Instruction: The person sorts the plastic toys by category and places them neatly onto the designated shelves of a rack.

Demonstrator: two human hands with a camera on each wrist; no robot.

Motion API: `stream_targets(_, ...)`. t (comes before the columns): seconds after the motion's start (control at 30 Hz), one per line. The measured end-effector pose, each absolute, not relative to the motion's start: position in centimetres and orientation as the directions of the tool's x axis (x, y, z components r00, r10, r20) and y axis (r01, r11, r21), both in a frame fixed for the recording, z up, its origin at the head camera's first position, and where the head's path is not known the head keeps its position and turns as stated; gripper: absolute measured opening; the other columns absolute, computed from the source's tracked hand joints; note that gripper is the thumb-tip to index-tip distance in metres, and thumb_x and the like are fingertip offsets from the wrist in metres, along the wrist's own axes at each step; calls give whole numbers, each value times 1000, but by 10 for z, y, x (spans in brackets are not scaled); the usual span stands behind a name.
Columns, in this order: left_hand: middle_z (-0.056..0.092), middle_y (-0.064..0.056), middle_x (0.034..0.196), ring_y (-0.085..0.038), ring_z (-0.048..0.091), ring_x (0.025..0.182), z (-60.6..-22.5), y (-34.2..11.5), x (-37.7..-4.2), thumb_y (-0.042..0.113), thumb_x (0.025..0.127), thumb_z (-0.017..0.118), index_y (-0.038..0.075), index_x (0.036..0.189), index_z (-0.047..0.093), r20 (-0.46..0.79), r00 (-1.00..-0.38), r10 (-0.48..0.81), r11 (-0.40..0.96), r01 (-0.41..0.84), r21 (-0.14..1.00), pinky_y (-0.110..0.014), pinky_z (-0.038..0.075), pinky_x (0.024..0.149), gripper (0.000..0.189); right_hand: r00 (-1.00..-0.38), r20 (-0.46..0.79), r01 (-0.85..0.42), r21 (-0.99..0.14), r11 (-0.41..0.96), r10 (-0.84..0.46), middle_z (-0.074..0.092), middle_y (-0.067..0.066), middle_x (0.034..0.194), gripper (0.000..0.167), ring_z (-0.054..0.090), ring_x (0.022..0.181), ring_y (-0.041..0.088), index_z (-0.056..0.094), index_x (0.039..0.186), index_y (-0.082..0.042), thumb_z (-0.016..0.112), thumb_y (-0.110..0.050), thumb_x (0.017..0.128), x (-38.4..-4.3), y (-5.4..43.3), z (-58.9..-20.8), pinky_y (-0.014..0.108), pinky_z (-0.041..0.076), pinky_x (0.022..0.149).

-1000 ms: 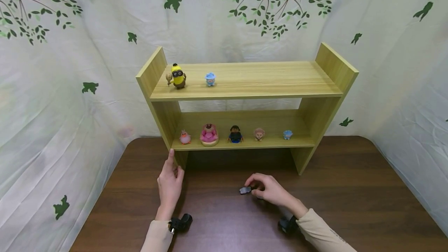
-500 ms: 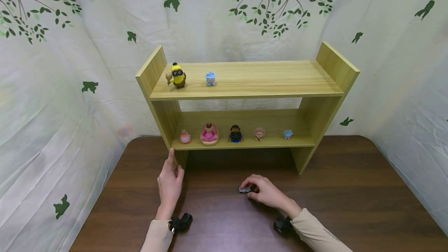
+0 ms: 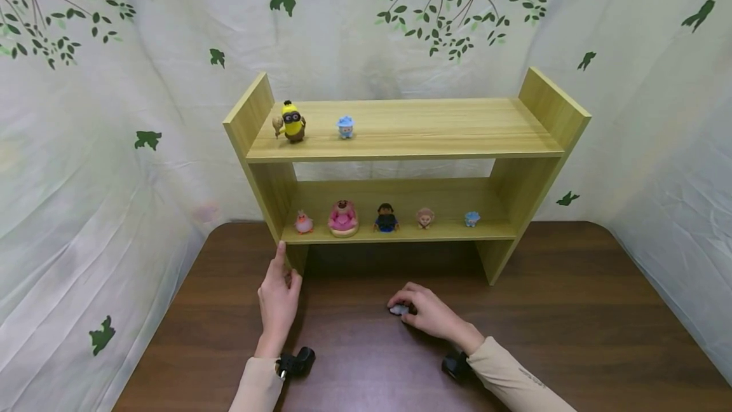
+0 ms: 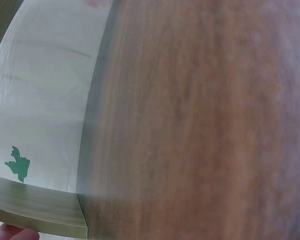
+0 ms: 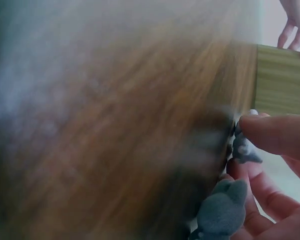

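My left hand [image 3: 278,301] holds the left side panel of a light wooden shelf [image 3: 400,156], index finger stretched up along it. In the left wrist view only some fingertips [image 4: 19,234] show, at the panel's edge. Just in front of the shelf, my right hand [image 3: 430,311] is low over the table, pinching a small grey figurine [image 3: 398,309] between thumb and fingers. From the right wrist, that grey figurine [image 5: 244,150] shows under the thumb. A second rounded grey figurine [image 5: 221,210] lies nearer that camera, below the fingers; the hand hides it in the head view.
The upper board bears a yellow minion figure [image 3: 293,123] and a blue-hatted figure [image 3: 345,127]. Along the lower board stand a pink bird [image 3: 304,222], a pink bear [image 3: 343,219], a dark-haired figure [image 3: 386,218], a brown-pink figure [image 3: 425,218] and a small blue figure [image 3: 471,219].
My right hand has shifted slightly left and its fingers have come closer round the grey figurine. The left hand keeps its place at the shelf.
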State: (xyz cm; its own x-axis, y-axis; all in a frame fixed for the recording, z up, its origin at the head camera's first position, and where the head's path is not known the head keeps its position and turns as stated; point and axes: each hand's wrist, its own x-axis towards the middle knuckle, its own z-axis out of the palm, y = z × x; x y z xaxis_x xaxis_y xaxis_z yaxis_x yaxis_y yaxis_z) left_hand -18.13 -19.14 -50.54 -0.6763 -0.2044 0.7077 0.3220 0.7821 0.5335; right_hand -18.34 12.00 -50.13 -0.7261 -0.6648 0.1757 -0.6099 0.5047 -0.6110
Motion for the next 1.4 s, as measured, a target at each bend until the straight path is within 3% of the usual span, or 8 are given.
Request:
stream_targets(0.23, 47, -13, 81, -21, 44, 61, -503, -190, -181, -12, 82, 59, 33, 152, 24, 702, -683, -199, 781, 323, 535, -40, 40, 54, 90, -726, 174, -600, -632, 491, -665, 56, 0, 97, 26, 55, 83, 11, 66, 106, -8, 62, 6, 85, -184, 120, -500, 26, 48, 70)
stream_targets(0.53, 47, -14, 81, -20, 42, 62, -503, -190, -181, -12, 82, 59, 33, 152, 23, 692, -692, -203, 777, 316, 544, -40, 39, 55, 90, -734, 182, -594, -639, 489, -655, 54, -2, 103, 31, 53, 88, 13, 66, 113, -13, 52, 5, 92, -181, 124, -496, 29, 46, 76)
stream_targets(0.87, 47, -14, 80, -20, 40, 61, -503, -191, -180, -12, 81, 58, 34, 152, 24, 702, -683, -203, 781, 320, 537, -39, 36, 54, 90, -745, 260, -584, -701, 410, -615, 58, -3, 103, 25, 54, 87, 11, 66, 108, -11, 55, 4, 91, -178, 129, -485, 29, 46, 75)
stream_targets(1.03, 47, -14, 79, -20, 40, 61, -504, -191, -180, -13, 81, 58, 34, 152, 24, 704, -682, -201, 783, 320, 534, -39, 36, 55, 91, -751, 260, -544, -764, 346, -607, 63, -1, 94, 20, 55, 76, 10, 65, 110, -7, 53, 0, 95, -178, 130, -481, 26, 47, 65)
stream_targets(1.17, 46, -14, 79, -19, 39, 61, -505, -192, -180, -14, 80, 57, 34, 152, 24, 716, -670, -197, 784, 331, 525, -39, 35, 54, 92, -765, 208, -483, -811, 329, -610, 64, 2, 101, 27, 57, 74, 15, 65, 116, -9, 49, 0, 97, -176, 130, -478, 25, 47, 56)
stream_targets(1.4, 46, -13, 79, -18, 39, 61, -505, -191, -180, -14, 80, 57, 34, 152, 25, 717, -667, -201, 779, 335, 530, -39, 35, 54, 92, -763, 229, -479, -828, 291, -605, 63, 3, 105, 37, 61, 82, 30, 68, 114, -12, 43, 8, 96, -174, 131, -475, 33, 52, 67)
